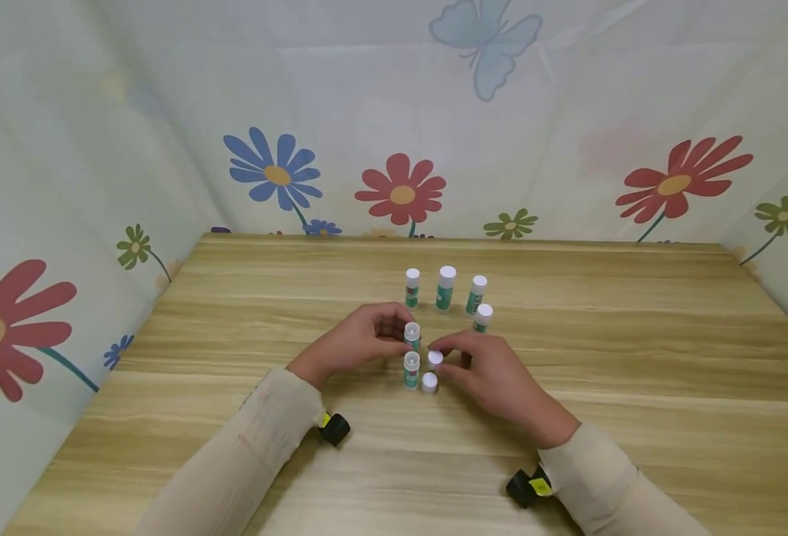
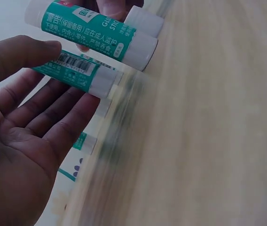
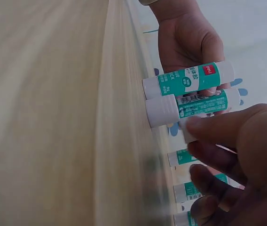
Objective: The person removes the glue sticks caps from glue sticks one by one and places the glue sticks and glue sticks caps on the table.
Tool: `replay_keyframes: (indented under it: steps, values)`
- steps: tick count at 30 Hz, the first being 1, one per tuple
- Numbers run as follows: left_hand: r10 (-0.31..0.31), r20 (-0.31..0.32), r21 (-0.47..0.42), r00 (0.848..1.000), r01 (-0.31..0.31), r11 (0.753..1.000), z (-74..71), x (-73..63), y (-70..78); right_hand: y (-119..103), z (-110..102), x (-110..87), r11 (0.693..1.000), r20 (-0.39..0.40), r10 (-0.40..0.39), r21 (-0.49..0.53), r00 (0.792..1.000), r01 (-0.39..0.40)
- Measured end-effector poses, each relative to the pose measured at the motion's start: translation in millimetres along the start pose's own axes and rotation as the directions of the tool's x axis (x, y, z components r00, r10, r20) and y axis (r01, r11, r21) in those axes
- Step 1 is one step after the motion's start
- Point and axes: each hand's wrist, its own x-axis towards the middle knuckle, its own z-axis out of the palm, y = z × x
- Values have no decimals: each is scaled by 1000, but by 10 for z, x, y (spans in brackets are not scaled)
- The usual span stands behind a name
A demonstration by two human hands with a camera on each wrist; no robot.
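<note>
My left hand (image 1: 360, 339) holds an uncapped glue stick (image 1: 412, 335) upright on the table, thumb on one side and fingers behind. In the left wrist view its green label with a barcode (image 2: 77, 63) shows under the thumb. Nearer me stands a second uncapped glue stick (image 1: 411, 372), with a loose white cap (image 1: 430, 383) to its right. My right hand (image 1: 501, 380) pinches another white cap (image 1: 436, 359) between thumb and forefinger, just right of the held stick. The right wrist view shows the pinched cap (image 3: 188, 133) partly behind the thumb.
Behind my hands stand several capped glue sticks: one at the left (image 1: 412, 289), a larger one (image 1: 445, 289), one at the right (image 1: 477, 295) and one near my right hand (image 1: 483, 318). A flower-printed cloth (image 1: 340, 97) hangs behind the wooden table (image 1: 602, 320).
</note>
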Motion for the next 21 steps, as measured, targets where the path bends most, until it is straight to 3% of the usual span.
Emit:
replay_keyframes:
  steps: [8, 21]
  values:
    - [-15, 41, -1, 999, 15, 1000, 3, -2, -25, 48, 38, 58, 993, 34, -95, -67, 995, 97]
    - [-24, 64, 0, 998, 24, 1000, -2, 12, -81, 86, 67, 99, 994, 81, -86, -58, 993, 91]
